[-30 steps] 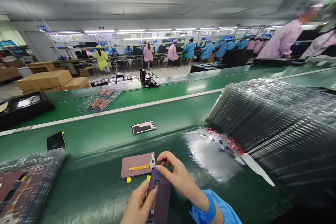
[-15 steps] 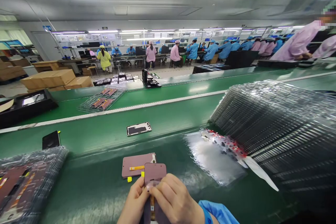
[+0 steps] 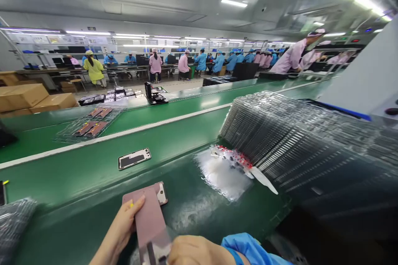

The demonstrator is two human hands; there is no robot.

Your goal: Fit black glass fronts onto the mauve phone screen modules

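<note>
The green worktop (image 3: 93, 198) carries everything at hand. On its right leans a large stack of clear plastic trays (image 3: 280, 132); across the white strip on the far side lies one clear tray (image 3: 70, 128) bearing four brownish panels (image 3: 97, 128). Between the near hands and the tall stack is a loose pile of transparent films (image 3: 220, 176) with red and black marks along its upper edge.

The right hand (image 3: 195, 251) is curled closed at the lower end of the work and appears to pinch the edge of a clear film (image 3: 166, 236), though its fingertips are hidden. The left hand (image 3: 124, 217) grips the side of a mauve phone panel (image 3: 151, 215), thumb on its face, fingers behind. That panel is held tilted just above the worktop, its upper end overlapping a second mauve panel (image 3: 161, 194) whose pale end shows. Farther off, well apart from both hands, a white-and-black phone frame (image 3: 134, 158) lies flat. Smallest is a yellow tab (image 3: 132, 205) at the left thumb.

The step in hand looks like peeling the film from the panel's face, but laying it on cannot be ruled out. As I judge it, the next move calls for a steady left grip and a slow, even draw by the right hand, without creasing film or flexing panel.
</note>
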